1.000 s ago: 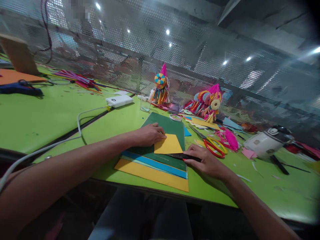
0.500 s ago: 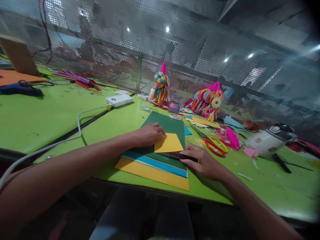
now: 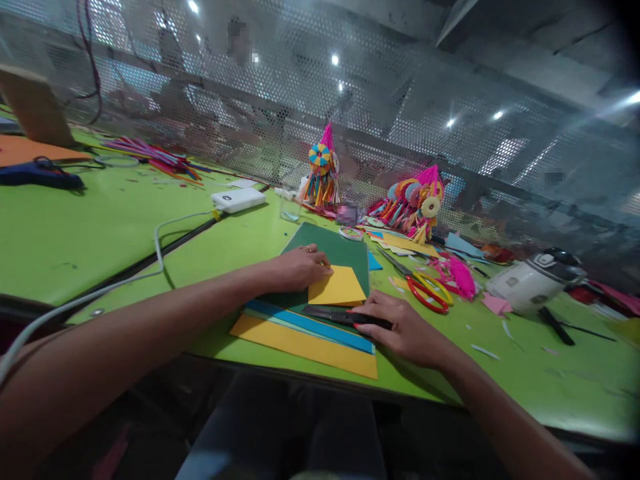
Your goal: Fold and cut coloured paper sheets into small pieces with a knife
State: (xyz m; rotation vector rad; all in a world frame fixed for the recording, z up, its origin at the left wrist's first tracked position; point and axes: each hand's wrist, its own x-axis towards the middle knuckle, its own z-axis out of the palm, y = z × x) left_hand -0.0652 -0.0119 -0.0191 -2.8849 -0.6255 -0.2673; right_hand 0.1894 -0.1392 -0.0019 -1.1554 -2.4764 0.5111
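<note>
My left hand (image 3: 299, 268), with a ring on one finger, is closed with its fingertips on the left edge of a folded yellow paper (image 3: 337, 287). The paper lies on a dark green cutting mat (image 3: 330, 240). My right hand (image 3: 395, 325) is wrapped round the black handle of a knife (image 3: 327, 315). Its long dark blade points left, just in front of the paper's near edge. In front of the blade lie blue paper strips (image 3: 315, 328) and a yellow paper strip (image 3: 305, 347).
Scissors (image 3: 427, 291) with red and yellow handles lie right of the mat. A white kettle (image 3: 530, 283) stands farther right. Behind are colourful tassel ornaments (image 3: 320, 163) and a clear cup (image 3: 290, 205). A white power bank (image 3: 239, 199) with a cable (image 3: 157, 247) sits left.
The knife has moved left and slightly toward me, so more of its blade shows clear of the yellow paper. My left hand and the paper have stayed in place.
</note>
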